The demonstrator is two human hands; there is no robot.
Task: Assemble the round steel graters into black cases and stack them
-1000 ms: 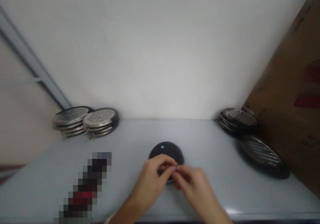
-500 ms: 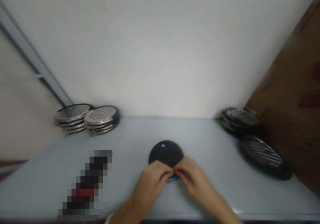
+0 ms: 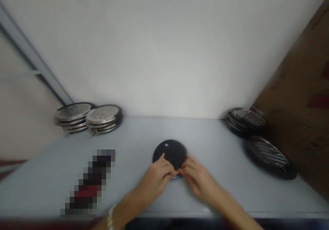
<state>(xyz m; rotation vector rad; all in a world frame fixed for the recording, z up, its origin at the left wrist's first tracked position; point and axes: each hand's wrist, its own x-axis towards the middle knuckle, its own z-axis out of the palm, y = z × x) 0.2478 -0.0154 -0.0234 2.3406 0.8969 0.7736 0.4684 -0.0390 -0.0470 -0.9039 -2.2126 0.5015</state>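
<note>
A round black disc (image 3: 171, 150) with a small blue-and-white sticker lies on the table in front of me. At its near edge my left hand (image 3: 161, 173) is closed in a pinch, one finger raised over the disc. My right hand (image 3: 194, 171) is pinched too, its fingertips almost meeting those of the left. Something small and pale shows between the fingertips, too little of it to name. A strip of blue shows along the disc's near rim, partly behind the fingers.
On the grey table (image 3: 138, 134), a stack of round perforated metal plates (image 3: 74, 112) stands at the back left beside a second stack (image 3: 105, 117). At right are another stack (image 3: 246, 120) and a tilted dark patterned disc (image 3: 271, 156), near a cardboard box (image 3: 295, 120). A pixelated patch covers something at left.
My left hand has lifted a finger over the disc, and both hands still pinch at its near edge. The whole view has shifted slightly.
</note>
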